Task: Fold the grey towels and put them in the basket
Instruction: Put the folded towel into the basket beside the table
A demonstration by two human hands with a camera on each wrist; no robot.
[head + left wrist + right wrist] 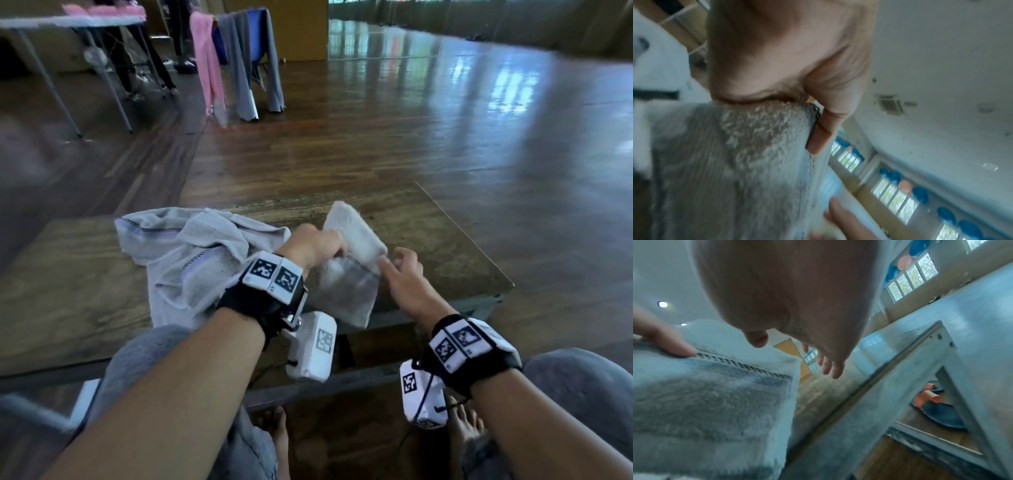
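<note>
While the left hand (313, 245) pinches the folded grey towel (352, 260) at its middle, the head view shows the right hand (404, 274) just beside the towel's right edge, fingers loosely spread and grasping nothing. Both forearms reach forward over the near edge of the table (445, 246). The folded towel's long axis runs from that edge away toward the far side, its far end raised; a second, crumpled grey towel (191, 253) lies left of it.

Left wrist view: thumb and curled fingers (824, 129) clamp the towel's (735, 154) stitched edge.

Right wrist view: the right hand's fingers (830, 368) hang extended, apart from the towel (715, 394), above the table (859, 402).
</note>
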